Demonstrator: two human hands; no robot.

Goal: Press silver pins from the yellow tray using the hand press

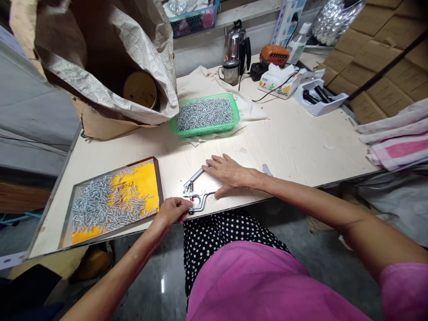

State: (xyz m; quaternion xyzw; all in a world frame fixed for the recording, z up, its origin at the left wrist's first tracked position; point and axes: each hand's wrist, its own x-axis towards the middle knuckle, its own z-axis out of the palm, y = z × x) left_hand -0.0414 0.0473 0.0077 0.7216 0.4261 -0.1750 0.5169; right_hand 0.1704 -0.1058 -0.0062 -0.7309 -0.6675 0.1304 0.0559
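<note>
My right hand (229,173) lies flat, fingers stretched out, on the handle of a silver plier-like press tool (197,191) at the table's front edge. At the tool's jaw, my left hand (173,210) is pinched closed on a small part that I cannot make out. Just left of that hand sits a yellow tray (143,183) covered with several small silver metal pieces (100,207). Farther back stands a green basket (204,130) full of the same silver pieces.
A big open sack (110,67) with a round tub inside stands at the back left. A kettle (236,47), tissue box (276,82), white holder (319,98) and cords sit at the back. Folded towels (397,138) lie at the right. Cardboard boxes (384,49) rise behind.
</note>
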